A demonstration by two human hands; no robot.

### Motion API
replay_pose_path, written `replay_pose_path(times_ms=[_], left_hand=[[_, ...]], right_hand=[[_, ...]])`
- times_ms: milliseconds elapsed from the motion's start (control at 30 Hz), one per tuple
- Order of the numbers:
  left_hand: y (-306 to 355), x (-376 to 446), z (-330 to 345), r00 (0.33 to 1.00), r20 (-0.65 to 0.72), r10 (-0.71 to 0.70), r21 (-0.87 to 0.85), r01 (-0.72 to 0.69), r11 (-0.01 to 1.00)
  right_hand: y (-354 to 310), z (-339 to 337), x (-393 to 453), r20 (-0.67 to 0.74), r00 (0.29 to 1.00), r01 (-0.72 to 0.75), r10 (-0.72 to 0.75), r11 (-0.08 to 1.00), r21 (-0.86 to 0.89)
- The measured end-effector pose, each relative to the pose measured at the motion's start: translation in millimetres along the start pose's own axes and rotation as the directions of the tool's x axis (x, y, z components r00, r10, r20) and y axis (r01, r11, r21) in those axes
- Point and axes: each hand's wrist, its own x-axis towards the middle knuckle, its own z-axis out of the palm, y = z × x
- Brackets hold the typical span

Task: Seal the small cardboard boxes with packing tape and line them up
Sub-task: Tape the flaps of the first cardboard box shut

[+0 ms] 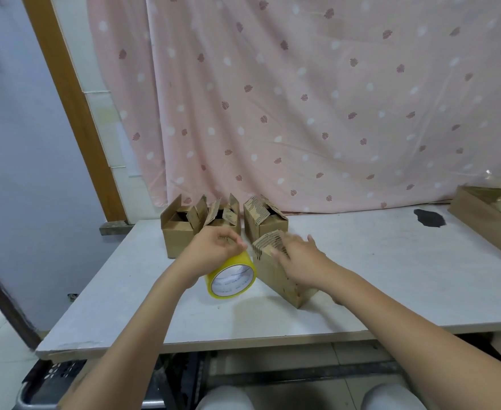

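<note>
While the yellow tape roll point(231, 276) is held on edge under the curled left hand point(216, 247), the nearest cardboard box point(281, 276) is pressed by the flat, spread right hand point(298, 257). Three open-flapped boxes point(211, 223) are ranged just beyond both grips on the white surface point(391, 276).

You have a yellow tape roll point(231, 276) with a white inner core, and brown cardboard boxes point(279, 269) whose torn flaps show dark, ragged streaks. Your bench point(361, 276) is off-white with one black blotch point(429, 218). Behind it hangs a pale pink curtain point(302, 99) patterned with white spots and dark red leaves.
</note>
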Motion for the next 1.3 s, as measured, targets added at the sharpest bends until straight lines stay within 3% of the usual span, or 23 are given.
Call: replay_pose_path(times_ms=[100, 267, 433, 533, 667, 800, 933, 1300], left_hand=[[2.4, -0.4, 5.8, 1.0, 0.003, 0.02, -0.006, -0.02, 1.0], [10.4, 2.5, 12.3, 0.998, 0.03, 0.051, -0.024, -0.05, 0.998], [19.6, 6.7, 11.3, 0.997, 0.023, 0.07, 0.008, -0.07, 0.997], [24.3, 6.6, 10.8, 0.995, 0.068, 0.076, 0.009, -0.077, 0.997], [26.4, 4.2, 6.1, 0.985, 0.159, 0.059, -0.016, -0.057, 0.998], [25.5, 4.7, -0.5, 0.997, 0.072, -0.001, -0.085, 0.007, 0.996], [24.1, 5.5, -5.3, 0.997, 0.071, 0.021, -0.097, -0.014, 0.995], [25.8, 15.8, 3.4, 0.996, -0.089, -0.018, 0.114, 0.028, 0.993]], right_hand=[[-10.8, -18.3, -5.1, -0.25, 0.968, 0.079, -0.016, 0.966, 0.246], [-30.5, -41.2, -6.0, 0.055, 0.998, -0.046, 0.012, 0.744, 0.666], [-27.4, -51.7, -0.2, 0.131, 0.989, -0.144, 0.064, 0.569, 0.81], [-25.2, -57.9, 5.0, 0.195, 0.975, -0.221, 0.106, 0.542, 0.811], [-19.8, -75.8, 13.1, 0.197, 0.972, -0.234, 0.132, 0.662, 0.712], [-13.8, -91.1, 20.2, 0.243, 0.96, -0.268, 0.137, 0.692, 0.67], [-10.0, -92.5, 26.8, 0.269, 0.954, -0.285, 0.135, 0.693, 0.662], [2.2, -88.9, 40.1, 0.31, 0.94, -0.318, 0.144, 0.698, 0.641]])
